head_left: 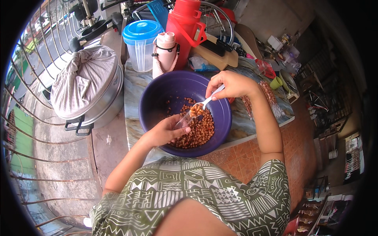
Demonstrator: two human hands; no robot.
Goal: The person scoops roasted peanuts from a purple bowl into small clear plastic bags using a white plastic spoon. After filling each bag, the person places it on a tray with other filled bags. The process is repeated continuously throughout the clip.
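Observation:
A purple basin (151,98) stands on the marble-patterned table, with a heap of brown roasted nuts (201,131) in its bottom. Over it, my right hand (232,84) grips the handle of a white plastic spoon (213,96). The spoon's bowl carries a few nuts and meets the mouth of a narrow clear plastic bag (182,122). Closed around that bag are the fingers of my left hand (169,130), just above the heap. How many nuts are inside the bag I cannot make out.
Behind the basin stand a pink bottle (163,55), a red jug (185,31) and a clear pitcher with a blue lid (141,45). Left is a large metal pot (114,92) under a knotted cloth. Filled nut bags (271,100) lie right, near a green cup (276,83).

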